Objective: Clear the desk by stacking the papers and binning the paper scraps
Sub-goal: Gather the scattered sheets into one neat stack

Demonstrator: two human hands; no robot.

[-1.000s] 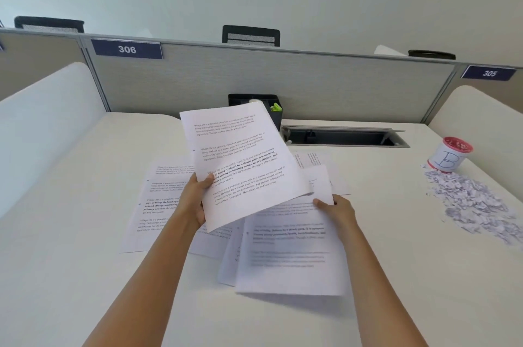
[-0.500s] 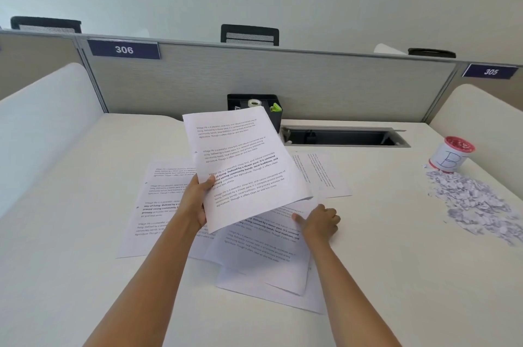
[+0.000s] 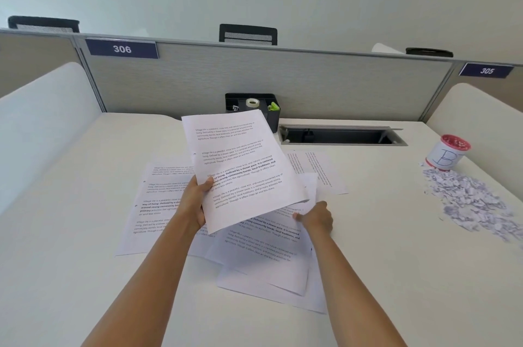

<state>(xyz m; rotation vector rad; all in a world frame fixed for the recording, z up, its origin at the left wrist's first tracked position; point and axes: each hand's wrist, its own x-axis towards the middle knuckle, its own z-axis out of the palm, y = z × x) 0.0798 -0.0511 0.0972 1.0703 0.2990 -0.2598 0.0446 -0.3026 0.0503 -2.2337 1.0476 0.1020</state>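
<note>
My left hand [image 3: 195, 202] grips a thin stack of printed sheets [image 3: 240, 165], raised and tilted above the white desk [image 3: 70, 261]. Just right of that stack, my right hand [image 3: 317, 218] pinches the edge of another printed sheet [image 3: 311, 191], whose corner is lifted off the pile. More loose sheets [image 3: 263, 256] lie overlapped under my hands. One lies flat on the left [image 3: 158, 205] and one sideways at the back [image 3: 319, 168]. A heap of paper scraps [image 3: 467, 199] is spread at the right edge, beside a small white cup with a red rim marked "B" [image 3: 447, 154].
A black desk organiser [image 3: 254, 103] holding a tape roll stands against the grey partition [image 3: 339, 86]. An open cable slot [image 3: 339, 135] is sunk into the desk behind the papers. White curved side panels flank the desk on both sides.
My right hand let go of the front sheet, slid back toward the held stack and took hold of another sheet's edge. The left hand's stack stayed raised.
</note>
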